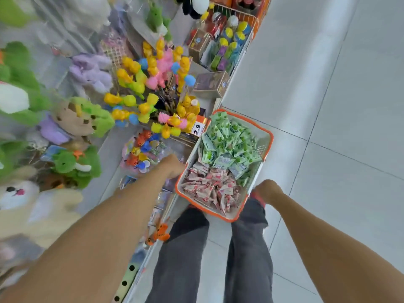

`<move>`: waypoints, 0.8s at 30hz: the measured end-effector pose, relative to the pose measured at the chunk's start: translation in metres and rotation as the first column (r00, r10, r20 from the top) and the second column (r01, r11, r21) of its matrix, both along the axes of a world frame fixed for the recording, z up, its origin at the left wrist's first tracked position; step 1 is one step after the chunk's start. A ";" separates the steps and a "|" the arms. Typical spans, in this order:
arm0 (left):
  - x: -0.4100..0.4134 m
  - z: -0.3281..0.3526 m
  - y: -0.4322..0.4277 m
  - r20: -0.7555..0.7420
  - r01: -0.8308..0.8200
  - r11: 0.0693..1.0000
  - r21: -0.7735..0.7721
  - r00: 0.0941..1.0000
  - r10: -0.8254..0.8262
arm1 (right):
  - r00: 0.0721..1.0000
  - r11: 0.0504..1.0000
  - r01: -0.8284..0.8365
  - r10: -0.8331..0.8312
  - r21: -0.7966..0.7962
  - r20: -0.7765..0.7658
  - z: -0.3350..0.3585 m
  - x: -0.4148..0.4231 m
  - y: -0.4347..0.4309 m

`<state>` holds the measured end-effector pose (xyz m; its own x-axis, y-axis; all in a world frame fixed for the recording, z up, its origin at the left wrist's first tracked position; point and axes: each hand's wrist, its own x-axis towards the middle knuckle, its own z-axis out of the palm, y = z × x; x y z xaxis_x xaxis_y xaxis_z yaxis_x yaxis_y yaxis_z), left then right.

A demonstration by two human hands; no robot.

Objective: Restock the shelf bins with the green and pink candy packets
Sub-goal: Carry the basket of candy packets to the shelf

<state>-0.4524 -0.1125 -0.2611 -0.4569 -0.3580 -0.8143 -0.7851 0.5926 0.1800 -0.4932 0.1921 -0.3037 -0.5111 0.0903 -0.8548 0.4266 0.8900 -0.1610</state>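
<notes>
Two legs in grey trousers [247,259] stand on the floor. The left hand [175,166] is at the left rim of the basket [263,143]. The right hand [267,190] is at its near right corner. The fingers of both hands are hidden, so I cannot tell what they hold. In the basket, the pink packets [209,189] lie near and the green packets [227,143] lie behind them. Further off, a shelf holds bright toys [150,84].

The green candy packets [227,145] lay heaped in the far half of a white basket [269,136] with an orange rim, overlapping at all angles. The pink candy packets [209,190] filled the near half in a similar jumble, touching the green ones across the middle. A few green packets lay along the near right side.
</notes>
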 end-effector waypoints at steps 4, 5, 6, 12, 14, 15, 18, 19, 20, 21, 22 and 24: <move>-0.031 -0.112 0.003 0.029 -0.003 1.000 0.005 1.000 0.003 | 0.993 0.992 0.121 -0.121 0.015 -0.006 -0.092 -0.039 0.005; -0.037 -0.138 0.007 0.026 -0.041 0.999 -0.012 0.999 0.041 | 0.986 0.985 0.168 -0.169 0.023 0.004 -0.114 -0.048 0.006; -0.042 -0.160 0.011 0.024 -0.075 0.997 -0.019 0.997 0.076 | 0.975 0.974 0.223 -0.224 0.038 0.011 -0.137 -0.054 0.006; -0.063 -0.261 0.021 -0.008 -0.299 0.952 -0.064 0.954 0.299 | 0.845 0.847 0.530 -0.531 0.032 0.066 -0.247 -0.069 0.011; -0.065 -0.286 0.019 -0.058 -0.359 0.933 -0.010 0.932 0.358 | 0.797 0.798 0.603 -0.603 0.015 0.026 -0.265 -0.067 0.011; -0.067 -0.297 0.018 -0.084 -0.386 0.922 0.019 0.919 0.386 | 0.775 0.775 0.632 -0.632 -0.001 0.005 -0.272 -0.066 0.012; -0.076 -0.311 0.015 -0.125 -0.482 0.870 0.102 0.862 0.492 | 0.719 0.721 0.690 -0.693 -0.062 -0.059 -0.280 -0.062 0.017; -0.078 -0.309 0.014 -0.128 -0.495 0.862 0.108 0.853 0.506 | 0.707 0.710 0.700 -0.705 -0.077 -0.060 -0.279 -0.062 0.020; -0.081 -0.305 0.013 -0.120 -0.496 0.861 0.112 0.854 0.507 | 0.708 0.709 0.700 -0.705 -0.084 -0.051 -0.275 -0.061 0.022; -0.082 -0.302 0.013 -0.110 -0.489 0.865 0.110 0.859 0.500 | 0.710 0.710 0.699 -0.703 -0.088 -0.035 -0.272 -0.060 0.026; -0.082 -0.298 0.013 -0.102 -0.475 0.874 0.102 0.869 0.484 | 0.713 0.711 0.697 -0.701 -0.097 -0.021 -0.268 -0.057 0.031; -0.076 -0.289 0.016 -0.064 -0.449 0.890 0.082 0.889 0.454 | 0.705 0.700 0.705 -0.710 -0.118 0.000 -0.256 -0.047 0.037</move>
